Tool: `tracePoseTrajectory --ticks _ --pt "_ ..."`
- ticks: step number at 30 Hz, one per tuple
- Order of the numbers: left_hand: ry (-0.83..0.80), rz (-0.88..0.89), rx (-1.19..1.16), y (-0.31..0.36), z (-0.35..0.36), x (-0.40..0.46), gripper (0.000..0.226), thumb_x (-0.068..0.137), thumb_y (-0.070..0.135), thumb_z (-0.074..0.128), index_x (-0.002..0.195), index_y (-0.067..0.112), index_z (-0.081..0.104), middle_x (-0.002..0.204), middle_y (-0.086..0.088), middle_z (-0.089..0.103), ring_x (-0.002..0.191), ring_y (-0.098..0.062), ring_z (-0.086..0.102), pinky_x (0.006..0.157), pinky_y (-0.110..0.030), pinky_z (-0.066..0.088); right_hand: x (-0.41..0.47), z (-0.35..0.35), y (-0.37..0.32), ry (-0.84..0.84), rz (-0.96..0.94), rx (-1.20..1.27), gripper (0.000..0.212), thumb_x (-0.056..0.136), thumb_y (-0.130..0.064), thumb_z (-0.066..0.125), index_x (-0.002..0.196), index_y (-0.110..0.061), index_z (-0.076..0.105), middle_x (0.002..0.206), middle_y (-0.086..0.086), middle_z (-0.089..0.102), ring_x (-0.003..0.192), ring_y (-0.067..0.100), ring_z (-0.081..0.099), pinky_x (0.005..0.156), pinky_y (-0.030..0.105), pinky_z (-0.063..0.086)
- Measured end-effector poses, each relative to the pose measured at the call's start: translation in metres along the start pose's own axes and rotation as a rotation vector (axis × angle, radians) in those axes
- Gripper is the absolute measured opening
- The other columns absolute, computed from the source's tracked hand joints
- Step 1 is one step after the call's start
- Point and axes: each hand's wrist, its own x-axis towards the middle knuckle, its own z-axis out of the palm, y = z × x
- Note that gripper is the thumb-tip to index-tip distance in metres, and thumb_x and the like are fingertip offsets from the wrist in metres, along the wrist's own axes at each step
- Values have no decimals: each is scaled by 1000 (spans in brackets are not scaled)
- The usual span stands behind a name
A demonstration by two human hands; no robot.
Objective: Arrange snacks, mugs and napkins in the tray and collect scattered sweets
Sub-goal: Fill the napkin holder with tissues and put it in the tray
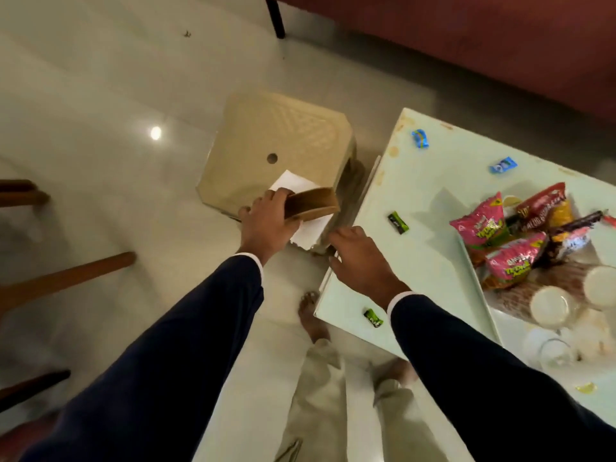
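While the left hand (266,221) grips a brown wooden napkin holder (311,203) over the beige plastic stool (266,138), white napkins (296,185) poke out behind and below its fingers, their lower edge ragged and half covered. Just right of it, the right hand (358,261) hovers with loosely spread fingers, holding nothing, at the corner of the pale table (433,195). Farther right, blurred snack packets (493,228) and mugs (550,308) crowd a tray (480,271) cut off by the frame, with sweets (398,222) scattered between.
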Motion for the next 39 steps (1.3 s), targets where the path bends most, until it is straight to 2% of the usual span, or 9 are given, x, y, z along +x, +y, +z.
tracePoseTrajectory --ticks 4,7,10,13,21,24,31,36,39 --pt "20 15 -183 -17 -8 15 44 85 54 67 120 30 57 115 7 67 107 -21 64 97 -45 43 18 10 -21 21 -65 -169 42 86 -15 59 127 -19 58 142 2 52 121 31 49 92 42 45" --pt "36 -103 -720 -34 -15 12 27 87 46 74 104 31 59 96 14 69 92 -10 69 73 -15 51 29 10 -27 -12 -96 -290 59 85 -19 58 143 -19 46 159 4 37 141 33 36 106 49 39" --pt "94 -181 -1092 -55 -21 3 31 91 37 74 116 22 63 106 6 75 96 -8 73 76 -22 60 40 12 -27 -46 -142 -399 74 87 -30 60 155 -16 33 163 6 31 149 34 29 115 55 27" --pt "193 -271 -1245 -83 -23 -12 36 91 37 74 121 21 62 114 6 73 104 -10 72 77 -26 62 49 17 -26 -104 -146 -511 89 87 -46 60 160 -18 17 164 5 28 150 33 26 118 59 18" --pt "221 -540 -1220 -141 16 -72 38 94 33 72 124 14 58 118 -2 69 108 -18 69 73 -30 62 77 34 -40 -4 -38 -644 95 80 -43 67 156 -9 22 141 10 45 128 33 45 114 64 21" --pt "186 -544 -1221 -144 32 -87 37 93 33 73 121 14 59 114 -3 70 105 -20 71 66 -22 60 78 43 -44 42 -28 -686 82 85 -34 65 153 -7 28 136 10 47 129 34 45 115 63 23" --pt "85 -504 -1208 -133 53 -109 52 74 59 77 113 27 61 105 9 73 97 -12 74 72 -28 62 61 59 -32 155 -98 -644 59 79 -18 69 134 -11 49 136 15 52 125 38 49 114 63 26" --pt "50 -444 -1160 -132 59 -118 39 89 45 74 119 26 59 117 4 70 106 -17 71 79 -33 63 65 52 -29 236 -140 -627 35 85 -18 61 119 -15 59 128 10 61 113 36 57 111 63 27" --pt "57 -427 -1103 -132 58 -125 41 89 47 74 121 26 58 115 6 70 105 -11 69 73 -21 60 73 37 -32 227 -140 -560 22 86 -16 60 106 -18 66 109 6 67 99 33 63 101 53 41"
